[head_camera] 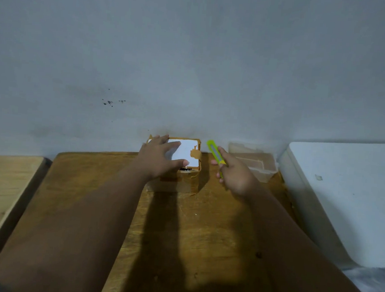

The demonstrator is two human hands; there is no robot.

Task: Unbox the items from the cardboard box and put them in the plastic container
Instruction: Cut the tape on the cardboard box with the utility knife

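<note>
The cardboard box (177, 167) sits on the table (96, 184) against the wall, directly under the left hand (160, 159), whose fingers are spread flat over its top and the white label (186, 153) stuck there, steadying it rather than gripping; the right hand (235, 174), just to the right of the box, is closed around a lime-green utility knife (215, 155), its tip pointing up and away from the box; beyond the right hand, near the wall, stands the clear plastic container (254, 164), and nothing can be made out inside it, though its clear walls make that hard to judge; brown tape (195, 154) crosses the box top, while a dark gap shows at the near edge below the left thumb, so the seal looks at most partly cut; by these signs the task is at its opening stage: no item is out, and lifting the flaps, taking out the contents and moving them into the container all remain
</note>
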